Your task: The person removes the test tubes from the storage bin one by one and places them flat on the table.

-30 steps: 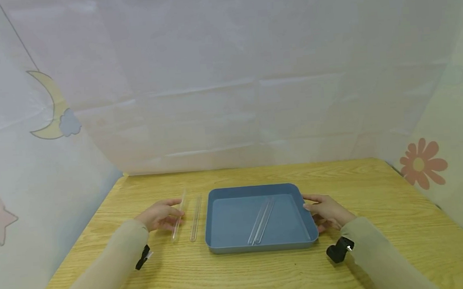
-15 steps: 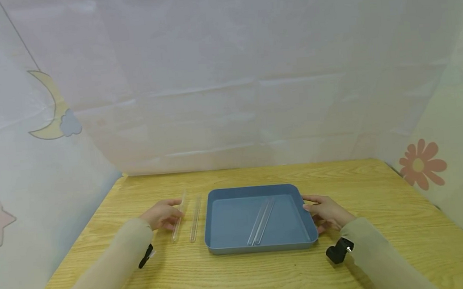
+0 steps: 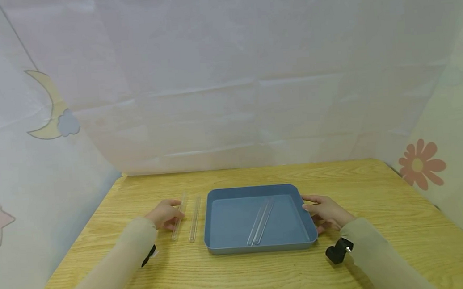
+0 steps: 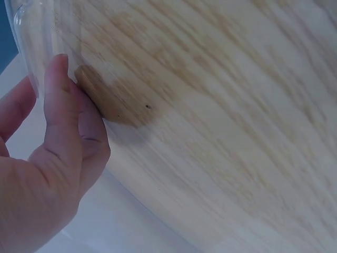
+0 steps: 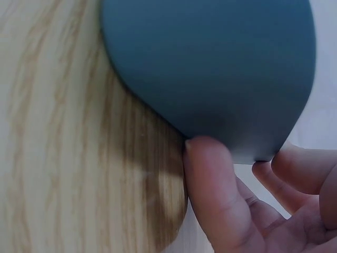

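Note:
My left hand [image 3: 166,214] holds a clear test tube [image 3: 176,233] between thumb and fingers, left of the tray. In the left wrist view the thumb [image 4: 57,100] presses that tube near the upper left corner. A second clear test tube [image 3: 194,219] lies on the table between this hand and the tray. Inside the shallow blue tray [image 3: 225,221], two clear test tubes [image 3: 263,225] lie slanted, side by side. My right hand [image 3: 326,211] grips the tray's right side. In the right wrist view its fingertips touch the outer wall [image 5: 210,79] and the rim.
The tray stands on a wood-grain table [image 3: 241,278]. A pale sheet [image 3: 252,94] hangs behind the table, and printed walls rise at both sides. Each wrist carries a small black device [image 3: 336,251] near the sleeve cuff.
My left hand has shifted slightly to the right, its forearm following. The tube in it stays nearly in place. The right hand and the tray show almost no movement.

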The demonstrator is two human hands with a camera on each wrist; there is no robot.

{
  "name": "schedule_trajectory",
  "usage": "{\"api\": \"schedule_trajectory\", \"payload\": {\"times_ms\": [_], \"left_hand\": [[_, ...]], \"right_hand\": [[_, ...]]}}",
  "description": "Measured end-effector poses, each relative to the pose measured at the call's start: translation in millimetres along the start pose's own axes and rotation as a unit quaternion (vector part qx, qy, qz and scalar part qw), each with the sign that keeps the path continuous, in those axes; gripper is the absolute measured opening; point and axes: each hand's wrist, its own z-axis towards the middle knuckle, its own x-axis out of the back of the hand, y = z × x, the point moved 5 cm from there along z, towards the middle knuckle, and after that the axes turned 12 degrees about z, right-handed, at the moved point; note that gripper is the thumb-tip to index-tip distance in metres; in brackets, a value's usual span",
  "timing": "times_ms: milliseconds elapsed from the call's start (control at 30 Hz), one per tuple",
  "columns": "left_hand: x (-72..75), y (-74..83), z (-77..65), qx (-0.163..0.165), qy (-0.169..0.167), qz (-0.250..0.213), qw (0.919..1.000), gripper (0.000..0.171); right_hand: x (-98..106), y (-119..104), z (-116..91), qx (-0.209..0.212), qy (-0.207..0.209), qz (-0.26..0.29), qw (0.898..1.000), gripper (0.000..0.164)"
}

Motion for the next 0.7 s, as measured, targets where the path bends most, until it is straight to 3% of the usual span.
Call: {"api": "schedule_trajectory", "payload": {"times_ms": [267,533,700], "left_hand": [[-1.9,2.6,1.1,0.002,0.018,0.026,0.9995,0.065],[-2.2,-5.5,11.8,-0.011,0.036,0.042,0.9984,0.065],[-3.2,-2.6,7.7,-0.001,0.051,0.046,0.9976,0.062]], "right_hand": [[0,0,0,0.001,0.0,-0.003,1.0,0.056],[-2,1,-1,0.006,-0.013,0.011,1.0,0.056],[-1,0,-2,0.01,-0.013,0.005,1.0,0.056]]}}
